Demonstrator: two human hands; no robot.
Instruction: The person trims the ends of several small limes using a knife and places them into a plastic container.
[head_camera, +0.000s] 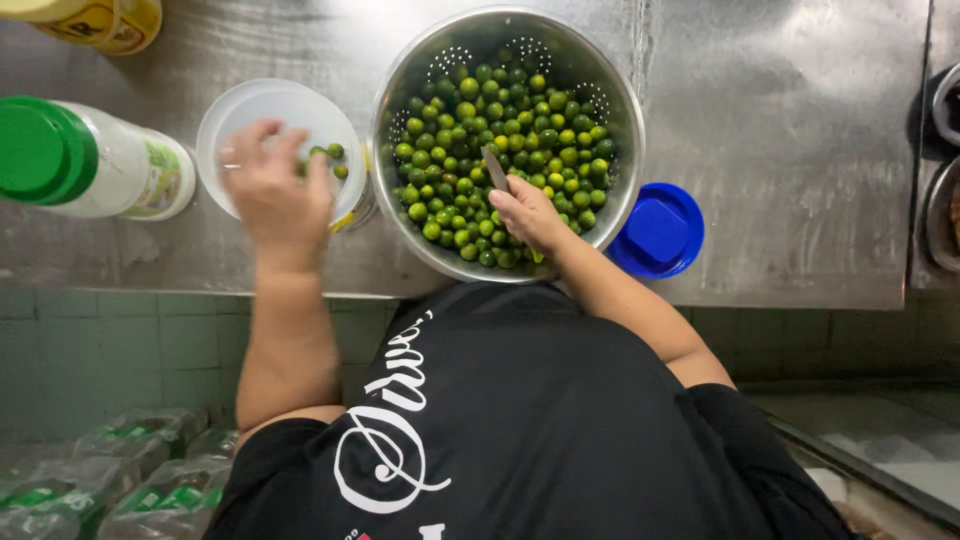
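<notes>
The person wears a black short-sleeved cotton T-shirt (540, 420) with looping white script lettering (385, 430) printed across the front, both forearms bare, and a thin pale metal ring (229, 158) on one finger of the left hand (270, 195).

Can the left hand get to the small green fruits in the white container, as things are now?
Probably yes. The left hand already hovers over the white container, its fingers close to the few small green fruits inside. The container is open on top and nothing covers them. The right hand is busy in the metal colander.
</notes>
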